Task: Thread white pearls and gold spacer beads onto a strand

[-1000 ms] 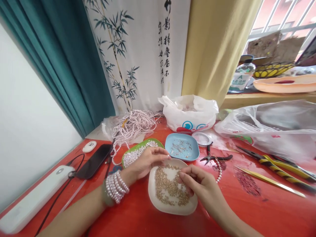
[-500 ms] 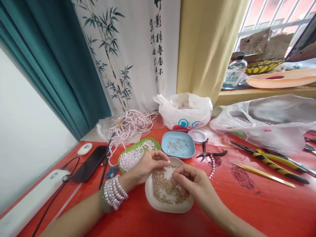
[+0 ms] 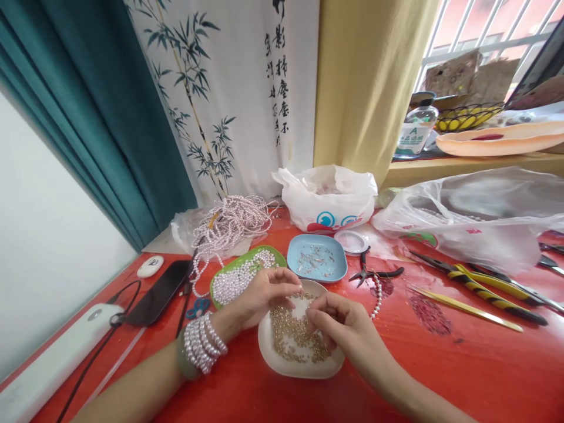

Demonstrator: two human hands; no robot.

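Observation:
My left hand point(image 3: 271, 292) is closed in a pinch over the upper left of a cream tray point(image 3: 288, 369). A tiny pale thing shows at its fingertips, too small to name. Bead strands circle that wrist as bracelets point(image 3: 203, 346). Across from it, my right hand point(image 3: 341, 323) pinches thumb against fingers over the tray's right side; what lies between them is hidden. Small gold beads point(image 3: 291, 332) are spread in the tray below both hands. A green tray point(image 3: 278, 254) of white pearl beads point(image 3: 240, 279) sits just behind the left hand.
Beyond the hands stands a blue tray point(image 3: 341, 258) with small metal pieces. Black-handled pliers point(image 3: 368, 273), a short pearl strand point(image 3: 378, 296), gold tweezers point(image 3: 467, 306) and yellow-black pliers point(image 3: 489, 294) lie to the right. Heaped pearl strands point(image 3: 233, 220), a phone point(image 3: 161, 292) and a power strip point(image 3: 66, 352) are left.
The whole view has shifted very slightly. Both hands keep almost the same pinched pose over the gold beads.

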